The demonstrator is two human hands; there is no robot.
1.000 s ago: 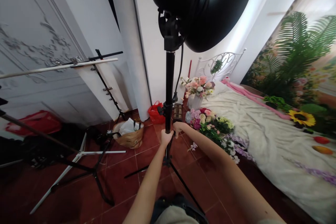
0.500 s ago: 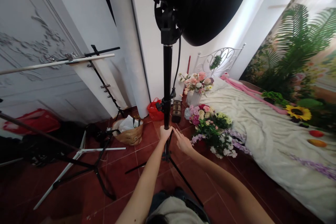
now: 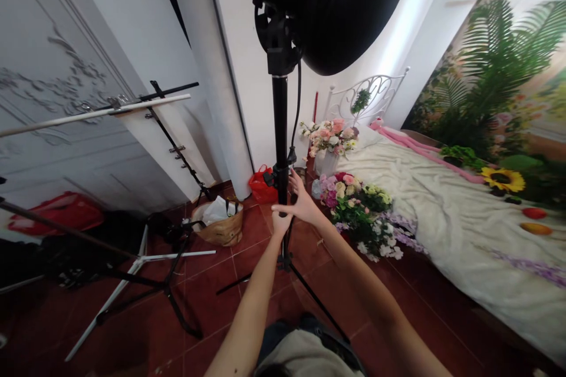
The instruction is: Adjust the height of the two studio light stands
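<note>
A black light stand (image 3: 280,118) rises in front of me with a large black lamp dome (image 3: 336,6) on its top. My left hand (image 3: 281,224) is closed around the lower part of the pole. Just above it, my right hand (image 3: 300,203) is at the pole's right side with fingers spread, the thumb reaching across the pole and the fingertips pointing up near the collar. A black clamp knob (image 3: 268,178) sticks out left of the collar. Beside the pole hangs a black power cord (image 3: 299,106) with its plug (image 3: 292,155) just above my right fingertips.
Bunches of artificial flowers (image 3: 354,206) and a bed with a cream cover (image 3: 442,212) are on the right. To the left stand a wicker basket (image 3: 225,230), a red bag (image 3: 262,185) and another stand with a white leg (image 3: 110,300). Stand legs (image 3: 318,300) spread across the tiled floor.
My right hand has moved up and left, from beside the pole to against it, its thumb now across the pole. The left hand keeps its hold. The view has shifted slightly.
</note>
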